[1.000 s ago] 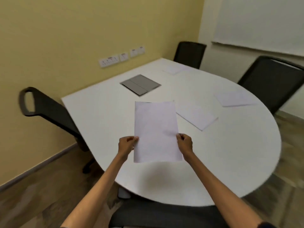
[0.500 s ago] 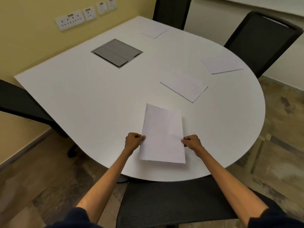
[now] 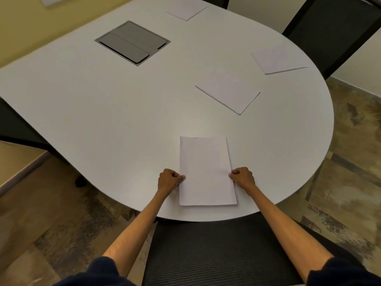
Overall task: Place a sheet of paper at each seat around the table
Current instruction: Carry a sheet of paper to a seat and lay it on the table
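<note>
A white sheet of paper (image 3: 206, 172) lies flat on the white table (image 3: 123, 112), close to its near edge and in front of a black mesh chair (image 3: 206, 254). My left hand (image 3: 168, 180) pinches the sheet's left edge. My right hand (image 3: 243, 178) pinches its right edge. Both hands have curled fingers. Three more sheets lie on the table: one in the middle right (image 3: 227, 93), one by the right chair (image 3: 278, 58), one at the far end (image 3: 186, 8).
A grey cable hatch (image 3: 132, 42) is set into the tabletop at the far left. Black chairs stand at the right (image 3: 334, 29) and at the left edge (image 3: 14, 124). A yellow wall runs along the left, and the floor is mottled.
The sheet came down from in front of me onto the table near its edge, still held by both hands. The view tilted downward and closer to the table.
</note>
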